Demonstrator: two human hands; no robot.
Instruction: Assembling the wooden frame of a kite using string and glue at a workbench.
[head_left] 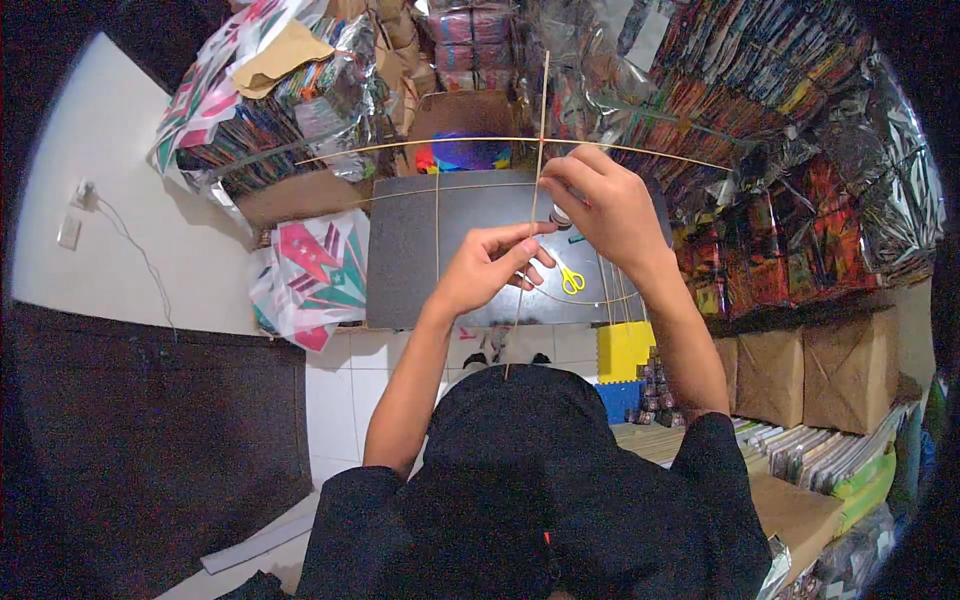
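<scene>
A light frame of thin bamboo-like sticks is raised over the dark table [400, 250]. Its long upright stick [544, 95] crosses a slightly bowed cross stick [430, 143] near the top, and its lower end reaches toward my lap. My left hand [487, 270] pinches the upright stick between thumb and finger, other fingers loosely spread. Higher up, my right hand [605, 205] is closed, its fingertips pinched against the same stick. Beneath its palm shows a small round spool-like thing [560, 216]; whether it is held I cannot tell. Yellow-handled scissors [572, 280] lie just right of my left fingers.
More thin sticks [437, 235] lie over the table, and several hang past its near right edge. A small green object [576, 239] sits near the scissors. Printed kite-like sheets [315, 265] hang at the left. Stacked plastic-wrapped bundles [700, 110] and cardboard boxes [850, 370] crowd the back and right.
</scene>
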